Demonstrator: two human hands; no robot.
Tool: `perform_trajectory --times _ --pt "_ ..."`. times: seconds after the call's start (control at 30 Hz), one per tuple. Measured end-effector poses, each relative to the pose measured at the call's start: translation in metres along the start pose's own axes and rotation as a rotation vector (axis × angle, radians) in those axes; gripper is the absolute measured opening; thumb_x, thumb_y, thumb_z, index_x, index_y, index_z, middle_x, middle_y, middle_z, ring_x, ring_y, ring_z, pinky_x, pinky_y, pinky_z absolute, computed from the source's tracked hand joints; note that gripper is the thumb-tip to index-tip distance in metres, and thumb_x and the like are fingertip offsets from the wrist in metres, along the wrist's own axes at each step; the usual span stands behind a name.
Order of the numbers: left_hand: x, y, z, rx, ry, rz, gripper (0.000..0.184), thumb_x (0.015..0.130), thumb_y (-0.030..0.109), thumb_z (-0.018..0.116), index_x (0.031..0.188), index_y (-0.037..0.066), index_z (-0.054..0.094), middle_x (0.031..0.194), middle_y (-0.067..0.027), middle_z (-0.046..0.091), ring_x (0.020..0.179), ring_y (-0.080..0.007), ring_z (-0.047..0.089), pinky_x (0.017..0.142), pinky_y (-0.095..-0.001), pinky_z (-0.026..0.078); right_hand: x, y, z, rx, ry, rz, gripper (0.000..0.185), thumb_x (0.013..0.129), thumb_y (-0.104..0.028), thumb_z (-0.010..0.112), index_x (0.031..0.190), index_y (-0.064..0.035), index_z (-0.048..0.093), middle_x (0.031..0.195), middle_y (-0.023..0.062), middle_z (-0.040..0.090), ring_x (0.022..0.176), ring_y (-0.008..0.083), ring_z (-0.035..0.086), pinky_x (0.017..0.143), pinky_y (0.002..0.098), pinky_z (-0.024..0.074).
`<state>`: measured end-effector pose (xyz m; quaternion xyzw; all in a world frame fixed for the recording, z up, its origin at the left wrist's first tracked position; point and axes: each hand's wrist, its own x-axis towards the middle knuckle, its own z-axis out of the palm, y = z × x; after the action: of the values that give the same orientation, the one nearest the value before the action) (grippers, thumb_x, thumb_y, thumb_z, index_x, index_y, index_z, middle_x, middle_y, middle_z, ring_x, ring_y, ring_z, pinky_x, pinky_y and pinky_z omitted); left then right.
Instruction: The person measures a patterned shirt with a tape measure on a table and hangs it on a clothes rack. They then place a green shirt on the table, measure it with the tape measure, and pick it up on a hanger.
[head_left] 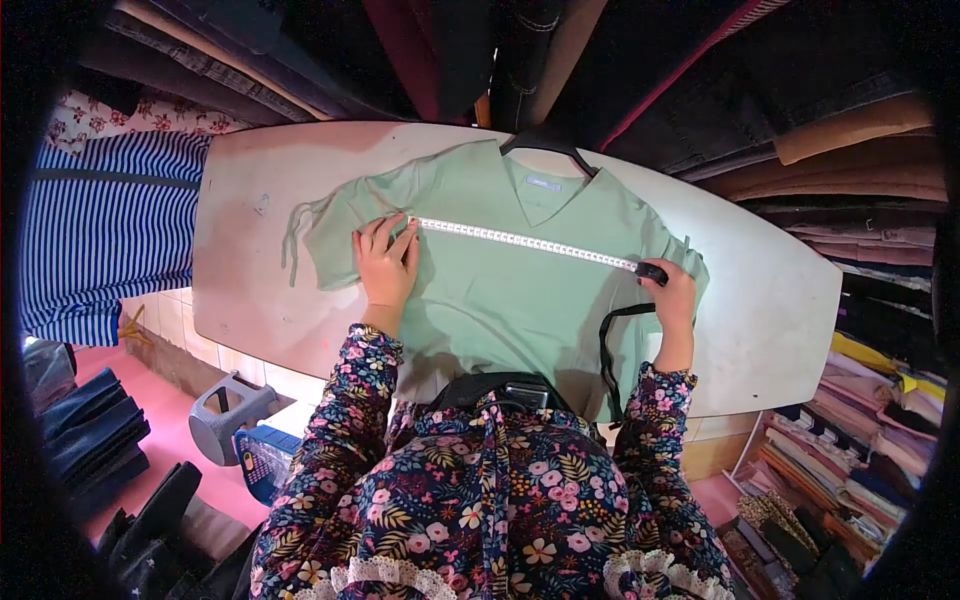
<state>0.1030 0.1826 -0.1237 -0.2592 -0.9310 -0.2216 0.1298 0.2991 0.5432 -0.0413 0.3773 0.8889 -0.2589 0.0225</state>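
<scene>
A light green V-neck blouse lies spread on a white table, with a black hanger at its neck. Across its chest runs a white tape measure, pulled out straight and slanting slightly down to the right. My left hand pinches the tape's free end near the left armhole. In my right hand is the tape's black case, close to the right armhole. A black strap hangs from the case down over the blouse.
The white table has rounded edges. Dark hanging clothes line the far side. A blue striped garment hangs at left, above a grey stool and a blue basket. Folded clothes fill shelves at right.
</scene>
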Motion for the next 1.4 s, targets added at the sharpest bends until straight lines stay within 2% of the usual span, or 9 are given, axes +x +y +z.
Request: perform_trajectory --times 0.27,0.5,0.77,1.2,1.27,1.4 --pt "0.001 -0.001 0.000 -0.015 0.014 0.025 0.021 0.078 0.014 0.065 0.098 0.015 0.070 0.111 -0.0013 0.060 0.105 -0.0242 0.050 0.092 -0.0433 0.038 0.003 0.009 -0.002 0.067 -0.015 -0.035 0.031 0.065 0.000 0.075 0.095 -0.0069 0.069 0.087 0.0124 0.068 0.078 0.0256 0.065 0.072 0.0325 0.0500" --pt "0.001 0.000 0.000 0.001 0.011 0.013 0.021 0.078 0.014 0.065 0.099 0.015 0.070 0.111 -0.0006 0.060 0.105 -0.0243 0.050 0.093 -0.0437 0.038 0.005 0.014 -0.002 0.109 -0.036 -0.042 0.031 0.065 0.001 0.074 0.095 -0.0057 0.069 0.085 0.0120 0.068 0.076 0.0235 0.066 0.072 0.0308 0.0501" --pt "0.001 -0.001 0.001 -0.003 0.016 0.006 0.022 0.079 0.014 0.064 0.100 0.016 0.070 0.112 0.0002 0.060 0.106 -0.0244 0.050 0.095 -0.0453 0.037 0.006 0.015 -0.008 0.273 -0.119 -0.004 0.029 0.069 0.007 0.068 0.097 -0.0013 0.068 0.080 0.0069 0.069 0.074 0.0129 0.066 0.067 0.0246 0.0497" --pt "-0.003 -0.004 0.007 0.013 0.018 -0.006 0.023 0.079 0.014 0.064 0.101 0.016 0.070 0.113 0.0006 0.060 0.107 -0.0238 0.051 0.096 -0.0480 0.037 0.009 0.029 0.000 0.331 -0.114 -0.029 0.029 0.070 0.007 0.068 0.097 -0.0012 0.068 0.080 0.0067 0.069 0.074 0.0129 0.065 0.068 0.0241 0.0491" --pt "-0.004 -0.006 0.010 -0.003 0.030 -0.012 0.022 0.077 0.016 0.066 0.099 0.017 0.070 0.112 0.0018 0.060 0.108 -0.0238 0.051 0.095 -0.0536 0.036 0.008 0.027 -0.001 0.337 -0.120 -0.031 0.029 0.070 0.007 0.067 0.098 -0.0009 0.068 0.081 0.0071 0.069 0.074 0.0132 0.065 0.069 0.0242 0.0494" --pt "-0.004 -0.006 0.010 -0.004 0.030 -0.010 0.021 0.077 0.016 0.066 0.098 0.017 0.070 0.112 0.0018 0.060 0.109 -0.0238 0.051 0.095 -0.0533 0.036 0.007 0.021 -0.003 0.333 -0.123 -0.029 0.030 0.070 0.008 0.067 0.098 -0.0007 0.068 0.082 0.0076 0.069 0.075 0.0135 0.066 0.070 0.0245 0.0497"
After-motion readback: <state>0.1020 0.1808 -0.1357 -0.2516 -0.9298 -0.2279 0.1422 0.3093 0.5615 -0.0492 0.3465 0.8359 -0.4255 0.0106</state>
